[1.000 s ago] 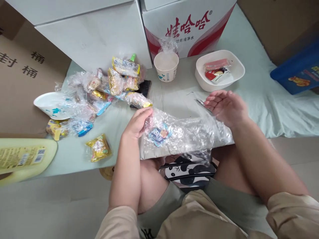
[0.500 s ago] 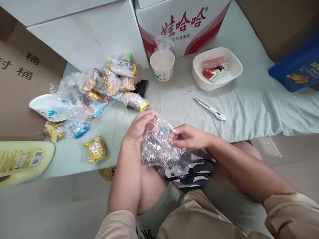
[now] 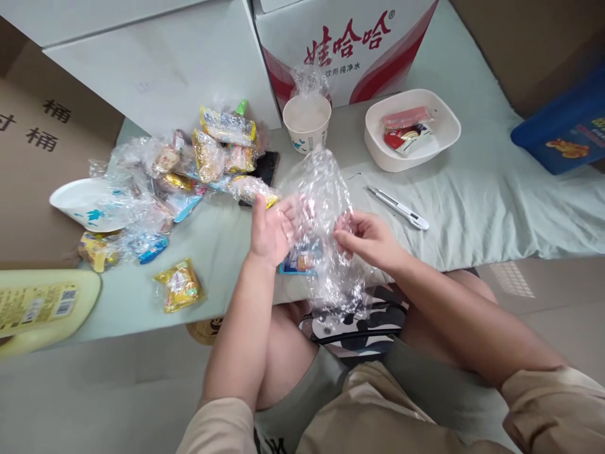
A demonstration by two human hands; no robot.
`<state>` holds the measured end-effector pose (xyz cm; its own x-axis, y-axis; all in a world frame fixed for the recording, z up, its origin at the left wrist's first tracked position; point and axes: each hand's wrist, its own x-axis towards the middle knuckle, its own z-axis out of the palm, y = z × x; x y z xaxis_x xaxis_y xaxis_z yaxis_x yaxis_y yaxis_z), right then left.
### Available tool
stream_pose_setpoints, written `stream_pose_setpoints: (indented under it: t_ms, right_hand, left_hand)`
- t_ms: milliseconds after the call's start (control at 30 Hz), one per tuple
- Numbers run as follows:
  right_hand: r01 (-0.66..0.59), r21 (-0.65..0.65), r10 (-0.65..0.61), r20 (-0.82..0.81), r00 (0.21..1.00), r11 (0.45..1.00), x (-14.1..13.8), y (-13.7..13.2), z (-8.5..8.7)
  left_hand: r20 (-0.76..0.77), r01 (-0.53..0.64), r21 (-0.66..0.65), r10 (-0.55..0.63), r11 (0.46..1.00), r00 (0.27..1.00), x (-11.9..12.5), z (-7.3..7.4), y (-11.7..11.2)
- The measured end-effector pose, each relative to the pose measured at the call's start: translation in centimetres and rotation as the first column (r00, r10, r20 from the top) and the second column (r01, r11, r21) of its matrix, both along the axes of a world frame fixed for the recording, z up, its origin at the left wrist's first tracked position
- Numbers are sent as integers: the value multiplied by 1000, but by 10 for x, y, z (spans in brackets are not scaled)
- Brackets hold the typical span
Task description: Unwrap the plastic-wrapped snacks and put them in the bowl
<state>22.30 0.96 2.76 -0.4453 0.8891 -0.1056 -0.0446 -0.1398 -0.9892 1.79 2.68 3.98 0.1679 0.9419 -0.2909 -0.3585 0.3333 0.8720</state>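
My left hand (image 3: 268, 232) and my right hand (image 3: 367, 238) hold a crumpled sheet of clear plastic wrap (image 3: 321, 189) upright between them, over the near edge of the cloth-covered table (image 3: 472, 202). The left fingers grip its left side; the right fingers pinch its right side. A small blue snack packet (image 3: 299, 261) sits inside the wrap, low between my hands. The wrap's lower end hangs over my lap.
A pile of wrapped snack packets (image 3: 208, 161) lies at the left beside a white paper plate (image 3: 87, 203). A paper cup (image 3: 307, 123), a white bowl (image 3: 411, 129) with packets and a utility knife (image 3: 397, 207) lie behind. White boxes (image 3: 155, 63) stand behind; a yellow bottle (image 3: 42, 306) lies at the left edge.
The wrap was spread flat a second ago with my right hand open over the knife. My right hand came in and gripped it, and both hands have since raised it upright.
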Motion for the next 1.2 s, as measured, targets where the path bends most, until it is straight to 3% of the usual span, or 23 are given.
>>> stream_pose_setpoints:
  t_ms: [100, 167, 333, 467, 600, 833, 967, 1200]
  right_hand:
    - [189, 6, -188, 103, 977, 982, -3, 6, -1]
    - [223, -8, -220, 135, 966, 975, -3, 8, -2]
    - [70, -149, -64, 41, 997, 986, 1, 11, -4]
    - [30, -201, -42, -53, 998, 979, 6, 12, -3]
    - [-2, -176, -3, -29, 1000, 984, 7, 11, -5]
    - [74, -42, -65, 184, 981, 996, -2, 8, -17]
    - [51, -76, -44, 92, 995, 996, -1, 7, -11]
    - [11, -180, -20, -49, 999, 984, 4, 7, -2]
  left_hand:
    - [-17, 265, 71, -265, 962, 964, 12, -5, -5]
    - [-69, 342, 91, -336, 935, 939, 17, -8, -7]
    - [-258, 206, 32, -191, 978, 947, 8, -14, -5]
    - [-355, 221, 8, -204, 975, 913, -4, -9, -5]
    - [-330, 247, 17, -228, 969, 916, -8, -3, -9]
    - [-282, 392, -7, -378, 920, 882, 3, -7, -10]
    - [-342, 304, -13, -290, 952, 894, 4, -3, -9]
    - [-308, 194, -6, -186, 981, 933, -4, 3, -10]
